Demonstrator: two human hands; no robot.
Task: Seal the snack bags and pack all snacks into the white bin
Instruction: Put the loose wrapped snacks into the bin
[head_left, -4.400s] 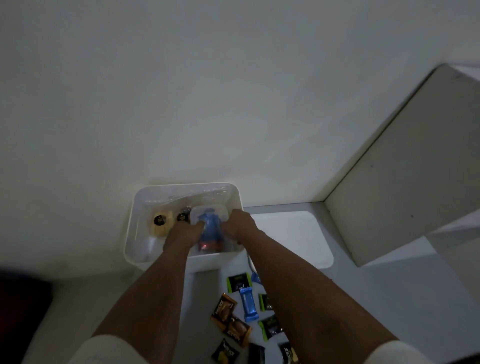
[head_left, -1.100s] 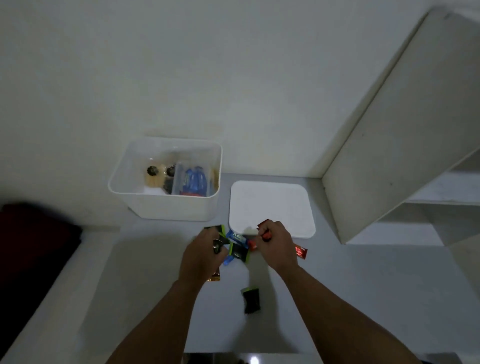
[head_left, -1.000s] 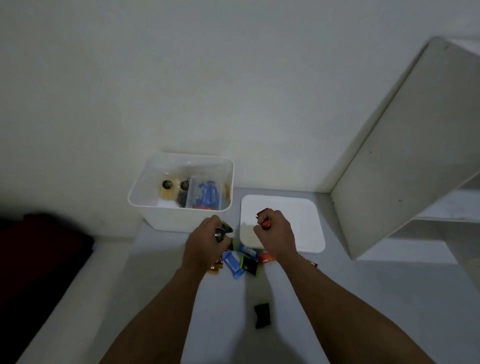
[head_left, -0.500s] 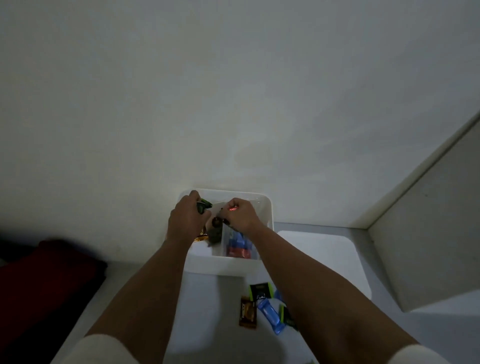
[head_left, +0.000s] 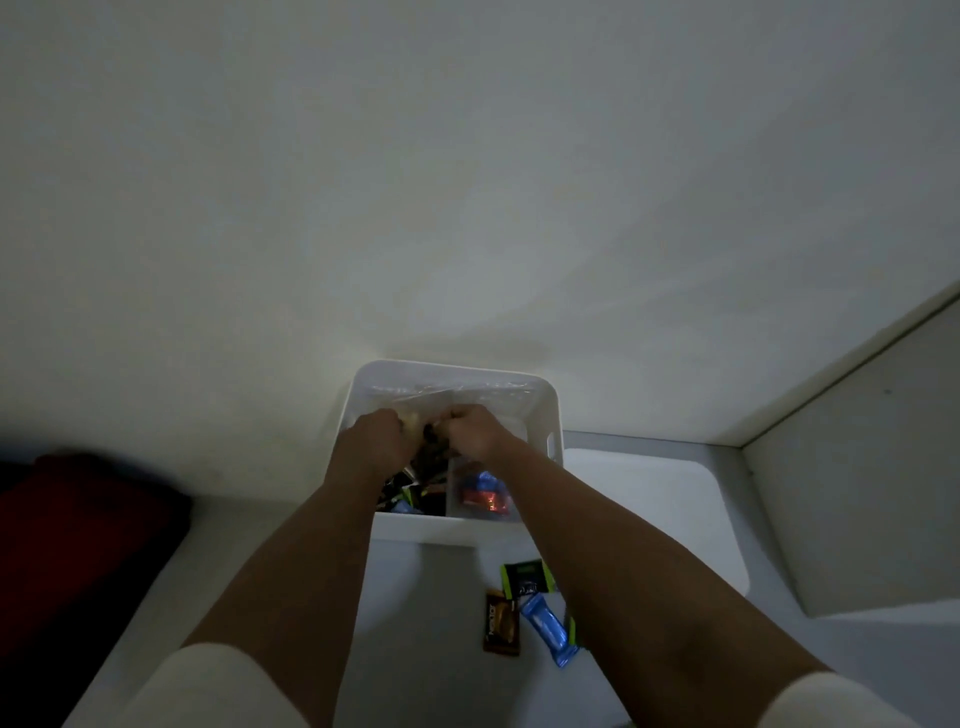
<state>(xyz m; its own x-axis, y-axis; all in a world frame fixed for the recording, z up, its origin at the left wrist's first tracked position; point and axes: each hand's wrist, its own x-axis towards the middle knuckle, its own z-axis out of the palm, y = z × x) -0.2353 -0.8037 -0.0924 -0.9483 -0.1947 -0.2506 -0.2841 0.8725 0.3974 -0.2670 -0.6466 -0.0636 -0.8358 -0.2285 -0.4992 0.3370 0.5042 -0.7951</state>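
Dim grey tabletop (head_left: 431, 613) bears a white plastic bin (head_left: 540, 400); left hand (head_left: 371, 441) and right hand (head_left: 475, 428) reach inside, fingers curled, seemingly clutching small dark wrapped snacks (head_left: 434, 457)

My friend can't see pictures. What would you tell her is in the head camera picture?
Two hands, the left hand and the right hand, reach down into a white bin that holds snack packets. A few wrapped snacks, one blue bar among them, still lie on the grey surface in front of the bin, beside a flat white lid.

Likely a home room: a plain white wall (head_left: 467, 182), a white shelf board (head_left: 857, 493), a dark red cushion (head_left: 78, 519).
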